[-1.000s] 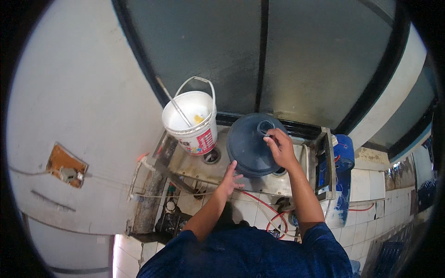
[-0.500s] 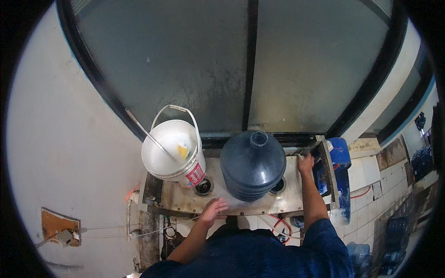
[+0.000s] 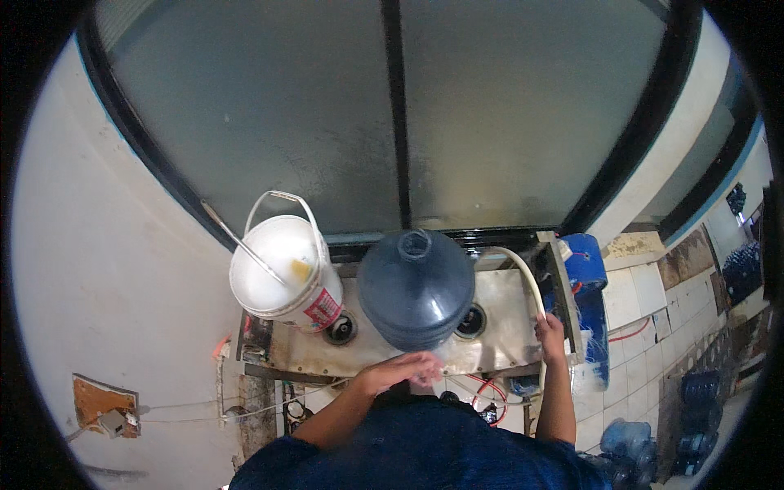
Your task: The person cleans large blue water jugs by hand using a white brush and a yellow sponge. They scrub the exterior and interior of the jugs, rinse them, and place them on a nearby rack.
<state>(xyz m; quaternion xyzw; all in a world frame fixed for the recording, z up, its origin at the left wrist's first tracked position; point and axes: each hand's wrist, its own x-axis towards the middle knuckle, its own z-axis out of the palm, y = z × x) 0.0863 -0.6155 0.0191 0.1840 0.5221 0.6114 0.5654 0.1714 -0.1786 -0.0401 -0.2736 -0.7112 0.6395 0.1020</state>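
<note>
Jug (image 3: 416, 290) stands upright just above frame centre, mouth up, on the metal tabletop (image 3: 510, 318). Sits on its base, presumably so it stays steady without a grip. It's between the left hole (image 3: 340, 328) and the right hole (image 3: 471, 321), overlapping neither fully from this angle.

Right hand (image 3: 552, 336), right of centre: fingers closed around the pale hose (image 3: 527, 273). Hose arches up from behind the jug, over the tabletop's right part, down through the grip. Held along its length, not at a visible end, probably to control the bend; both ends hidden.

Left hand (image 3: 406, 370), below centre: fingers extended, blurred, nothing in the grip. Near the jug's base; can't tell if touching. Probably there to steady the jug or just resting off to that side.

Bucket (image 3: 282, 306) left of the jug, handle raised, likely kept within reach but aside. Rod (image 3: 245, 245) leans on its rim, seemingly too long to lie inside; yellow sponge (image 3: 300, 270) inside.

Vs half a second ago: right hand was at the tabletop's right end with no hose arch showing; now the hose is lifted into a curve. Left hand has shifted right, from beside the jug's lower left to its front. Jug and bucket sit further left in frame, probably head motion; jug still upright.
</note>
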